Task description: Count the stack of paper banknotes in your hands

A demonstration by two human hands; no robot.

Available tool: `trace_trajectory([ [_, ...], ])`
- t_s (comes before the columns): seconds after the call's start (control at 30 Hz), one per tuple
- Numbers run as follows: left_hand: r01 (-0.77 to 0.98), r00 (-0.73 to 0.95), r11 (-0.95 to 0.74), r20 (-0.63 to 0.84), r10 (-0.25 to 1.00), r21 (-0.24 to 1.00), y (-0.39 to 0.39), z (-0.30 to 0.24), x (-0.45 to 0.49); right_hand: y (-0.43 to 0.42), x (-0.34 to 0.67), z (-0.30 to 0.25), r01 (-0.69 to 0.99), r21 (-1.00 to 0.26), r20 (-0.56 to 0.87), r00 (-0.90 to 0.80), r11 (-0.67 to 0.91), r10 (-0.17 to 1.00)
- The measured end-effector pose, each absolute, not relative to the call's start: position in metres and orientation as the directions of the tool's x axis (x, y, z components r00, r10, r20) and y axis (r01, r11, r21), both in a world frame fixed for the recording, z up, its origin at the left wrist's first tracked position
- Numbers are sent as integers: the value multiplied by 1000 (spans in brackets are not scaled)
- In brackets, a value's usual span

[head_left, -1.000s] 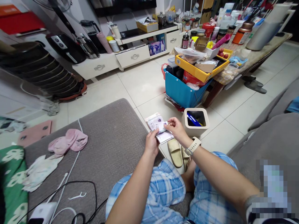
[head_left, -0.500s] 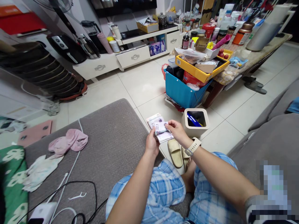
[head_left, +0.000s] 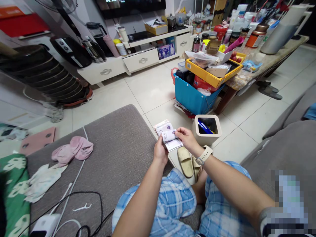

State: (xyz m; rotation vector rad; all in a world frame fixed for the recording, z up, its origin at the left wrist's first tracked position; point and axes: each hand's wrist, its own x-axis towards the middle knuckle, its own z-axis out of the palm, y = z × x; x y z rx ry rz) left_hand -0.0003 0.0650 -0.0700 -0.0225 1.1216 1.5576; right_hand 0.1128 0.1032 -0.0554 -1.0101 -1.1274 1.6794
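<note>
A stack of purple-and-white banknotes lies in my left hand, its thumb pressing down on the near side. My right hand, with a beige watch at the wrist, pinches the right edge of a bent note between thumb and fingertips. Below that note, more of the stack shows at the lower right. Both hands are above my knees, in front of the cushion's right edge. The fingers under the stack are hidden.
A grey cushioned seat spreads to my left, with a pink cloth and cables. Beyond my right hand stands a beige bin. Behind it are a blue crate and a crowded table. Slippers lie on the floor.
The upper notes in the stack have shifted slightly, and the bent note shows more of its printed face. Both hands stay almost in place, holding as before.
</note>
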Motion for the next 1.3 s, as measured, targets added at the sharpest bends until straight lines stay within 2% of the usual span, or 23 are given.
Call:
trace_trajectory([
  [0.4,-757,-325,129,-540,776,641,63,-70,-1,104,115,-59,-210,-958,-115,-331,-192,936],
  [0.67,-721,-314,160,-524,792,674,61,-73,-4,106,115,-64,-197,-967,-117,-207,-158,971],
  [0.93,-700,-327,181,-535,779,691,61,-74,-4,107,115,-62,-187,-967,-129,-220,-172,967],
  [1.3,-767,-304,151,-560,771,624,62,-62,-1,105,115,-60,-189,-969,-114,-233,-160,966],
])
